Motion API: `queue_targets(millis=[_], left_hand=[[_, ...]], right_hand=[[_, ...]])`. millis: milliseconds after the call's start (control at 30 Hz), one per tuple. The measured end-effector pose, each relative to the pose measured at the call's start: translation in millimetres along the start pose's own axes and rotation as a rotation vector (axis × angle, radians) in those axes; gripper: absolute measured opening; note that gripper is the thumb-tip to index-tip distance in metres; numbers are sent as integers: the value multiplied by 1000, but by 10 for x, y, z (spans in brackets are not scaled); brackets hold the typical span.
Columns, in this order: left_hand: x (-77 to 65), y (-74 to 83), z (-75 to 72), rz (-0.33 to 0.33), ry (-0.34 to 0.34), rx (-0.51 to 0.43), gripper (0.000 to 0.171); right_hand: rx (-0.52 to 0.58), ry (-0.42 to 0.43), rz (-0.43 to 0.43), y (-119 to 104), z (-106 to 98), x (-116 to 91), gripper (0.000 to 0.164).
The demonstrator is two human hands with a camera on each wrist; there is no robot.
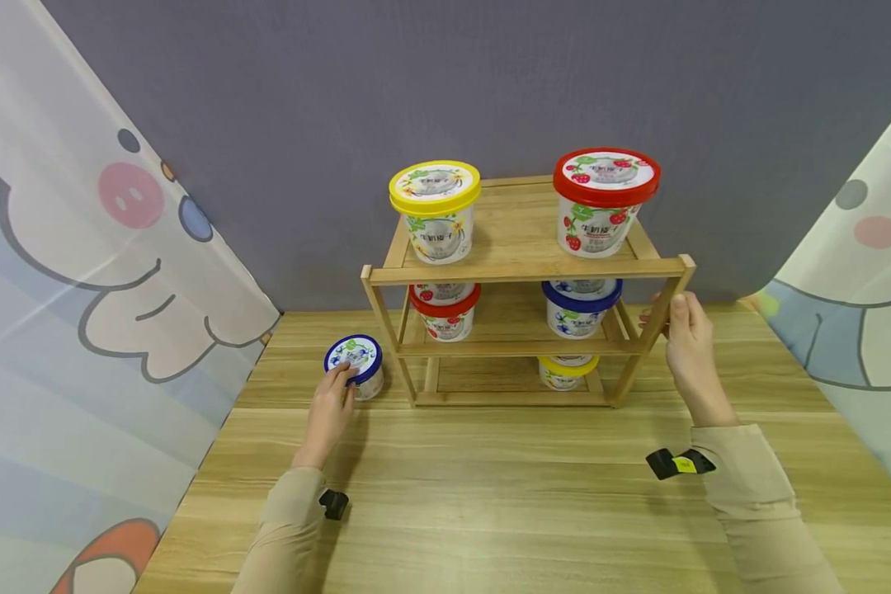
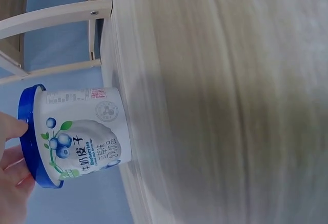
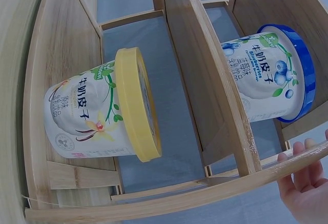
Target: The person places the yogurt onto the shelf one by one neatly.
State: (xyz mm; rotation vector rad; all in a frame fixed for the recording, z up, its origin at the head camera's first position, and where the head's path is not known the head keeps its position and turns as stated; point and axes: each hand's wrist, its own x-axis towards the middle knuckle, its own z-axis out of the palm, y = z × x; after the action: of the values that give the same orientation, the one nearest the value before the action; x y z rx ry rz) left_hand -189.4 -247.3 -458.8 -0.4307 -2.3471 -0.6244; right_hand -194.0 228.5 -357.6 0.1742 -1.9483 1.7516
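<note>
A paper tub with a blue lid and a blueberry print (image 1: 354, 365) stands on the table, left of a three-tier wooden rack (image 1: 520, 346). My left hand (image 1: 330, 408) holds that tub by its lid, fingers and thumb at the rim in the left wrist view. My right hand (image 1: 689, 351) grips the rack's right side post, with fingers (image 3: 302, 175) wrapped behind the wood. On the top tier are a yellow-lidded tub (image 1: 440, 239) at left and a red-lidded strawberry tub (image 1: 597, 229) at right.
The middle tier carries a red-lidded tub (image 1: 449, 326) at left and a blue-lidded tub (image 1: 575, 322) at right. Below, a yellow-lidded tub (image 3: 92, 114) sits at the bottom tier's right. A grey wall (image 1: 445, 82) rises behind the table; cartoon-printed curtains (image 1: 67, 272) flank both sides.
</note>
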Motion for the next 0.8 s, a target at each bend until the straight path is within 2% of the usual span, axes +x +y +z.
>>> queue_targets(millis=[133,300,533,800], left_hand=[[8,14,13,17,34,25,20],[5,53,41,0,91,56,19],[20,106,116,-1,147,176,15],[26,199,179,-5,189,307,12]], right_hand=[[-11,6,2,-12,6,0,32],[14,-2,-3,-16,10,-3,31],[43,3,-5,-18,10,-10,28],[12,4,16,-19,14,-17,30]])
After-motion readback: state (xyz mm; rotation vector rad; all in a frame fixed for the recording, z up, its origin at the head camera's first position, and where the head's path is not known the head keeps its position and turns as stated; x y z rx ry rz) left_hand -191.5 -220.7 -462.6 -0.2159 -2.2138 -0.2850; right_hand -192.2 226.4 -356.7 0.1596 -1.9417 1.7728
